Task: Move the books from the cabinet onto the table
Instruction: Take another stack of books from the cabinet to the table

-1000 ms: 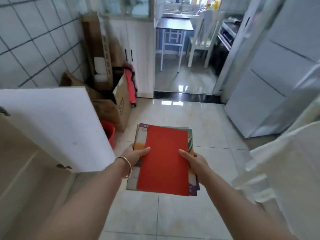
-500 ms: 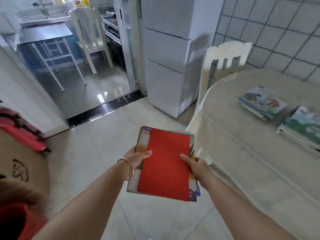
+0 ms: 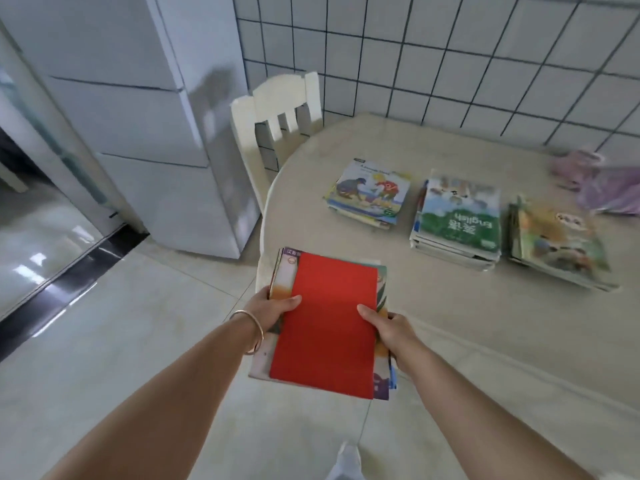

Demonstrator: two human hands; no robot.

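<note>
Stack I'm carrying: a small pile of thin books, topped by one with a plain red cover, no print on it that I can see. Under it poke out colourful covers, a purple-and-orange strip on the left edge, some green leafy art on the right.

Which way it points: long axis runs away from me, pretty much front to back, far end tipped slightly left. It's lying flat, cover up.

Where it is: up in the air in front of me, its far end over the near edge of the table, the rest over the floor.

My left hand: gripping the left edge about midway, thumb pressed flat on top of the red cover, fingers tucked underneath. Bangle on that wrist.

My right hand: same deal on the right edge, thumb on top, fingers curled under. So the stack sits squarely between both hands.

Already on the table: three piles in a row, well ahead of my stack, namely the animal-cover pile, the green English pile, and a blurry pile on the right.

Other stuff: white chair tucked at the table's far left, fridge beside it, something purple at the far right, too blurry to call.
</note>
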